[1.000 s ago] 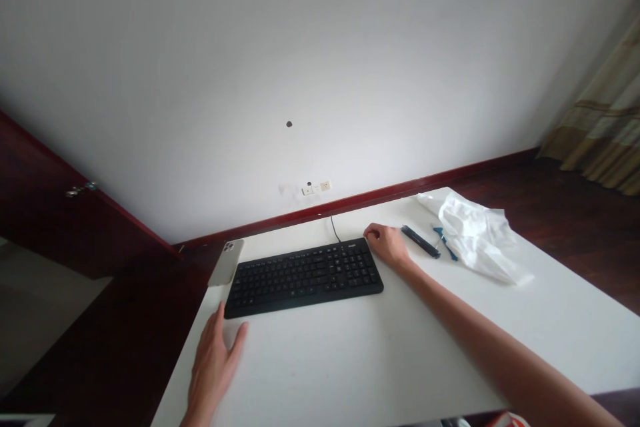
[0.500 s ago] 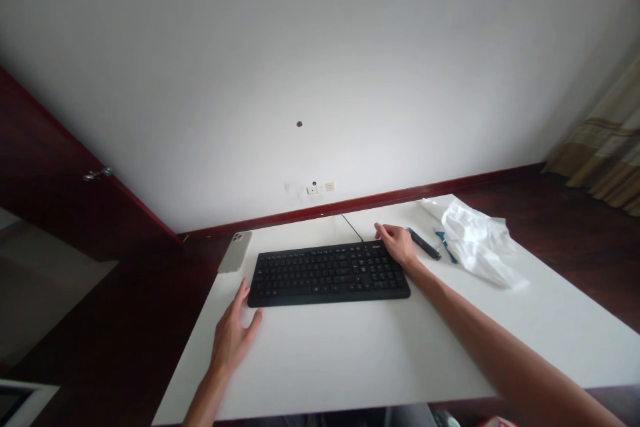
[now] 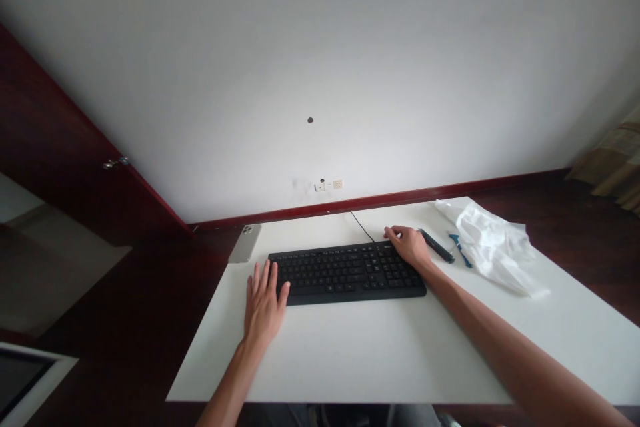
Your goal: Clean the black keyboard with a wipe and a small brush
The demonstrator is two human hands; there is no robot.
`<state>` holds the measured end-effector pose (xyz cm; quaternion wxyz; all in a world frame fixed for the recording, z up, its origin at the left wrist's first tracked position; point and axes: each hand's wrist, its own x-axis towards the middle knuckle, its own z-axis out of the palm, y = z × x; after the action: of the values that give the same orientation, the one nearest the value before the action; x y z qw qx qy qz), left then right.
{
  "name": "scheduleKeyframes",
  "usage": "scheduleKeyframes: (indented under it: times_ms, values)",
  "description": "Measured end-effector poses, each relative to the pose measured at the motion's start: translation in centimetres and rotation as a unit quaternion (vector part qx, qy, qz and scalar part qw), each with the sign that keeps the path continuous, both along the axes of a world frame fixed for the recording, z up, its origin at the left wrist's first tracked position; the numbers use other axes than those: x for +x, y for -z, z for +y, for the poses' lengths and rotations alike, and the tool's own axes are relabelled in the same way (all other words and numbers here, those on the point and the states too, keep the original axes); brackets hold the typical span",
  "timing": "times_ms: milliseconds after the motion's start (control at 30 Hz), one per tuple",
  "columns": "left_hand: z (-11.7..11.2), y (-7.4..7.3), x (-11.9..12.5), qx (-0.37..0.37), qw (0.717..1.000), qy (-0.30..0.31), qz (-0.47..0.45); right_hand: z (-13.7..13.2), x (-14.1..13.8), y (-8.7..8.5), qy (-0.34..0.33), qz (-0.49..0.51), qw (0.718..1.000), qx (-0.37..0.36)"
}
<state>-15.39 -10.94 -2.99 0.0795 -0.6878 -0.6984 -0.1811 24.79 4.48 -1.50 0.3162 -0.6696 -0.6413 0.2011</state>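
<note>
A black keyboard point(image 3: 345, 270) lies across the white table point(image 3: 380, 353), its cable running off the far edge. My left hand point(image 3: 264, 303) rests flat with fingers spread at the keyboard's left end, touching its edge. My right hand point(image 3: 411, 245) curls over the keyboard's far right corner, fingers bent on its top edge. Just right of that hand lies a black pen-like stick point(image 3: 437, 245).
A silver phone point(image 3: 245, 243) lies face down at the table's far left corner. A crumpled white cloth point(image 3: 495, 247) and a small blue tool point(image 3: 460, 250) sit at the right. A white wall with sockets point(image 3: 329, 185) and a dark red door point(image 3: 75, 167) stand beyond.
The keyboard has turned from slanted to square with the table edge. My left hand slid forward to its left end; my right hand stayed on the far right corner.
</note>
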Motion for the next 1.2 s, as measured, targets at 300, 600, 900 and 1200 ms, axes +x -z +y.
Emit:
scheduleKeyframes:
  times_ms: [300,600,900,1200]
  values:
    - [1.0,0.8,14.2,0.007,0.996,0.081,0.024,0.2,0.1,0.4,-0.01,-0.021,1.0,0.005]
    - [-1.2,-0.6,15.6,-0.052,0.969,0.24,-0.008,0.2,0.4,0.3,-0.019,-0.036,0.999,0.002]
    - [-1.7,-0.4,13.1,-0.038,0.98,0.191,-0.037,0.0,0.0,0.3,0.006,-0.033,0.998,0.045]
    - [-2.0,-2.4,9.7,-0.008,0.945,0.32,-0.061,-3.5,1.8,-3.1,-0.092,-0.097,0.966,0.222]
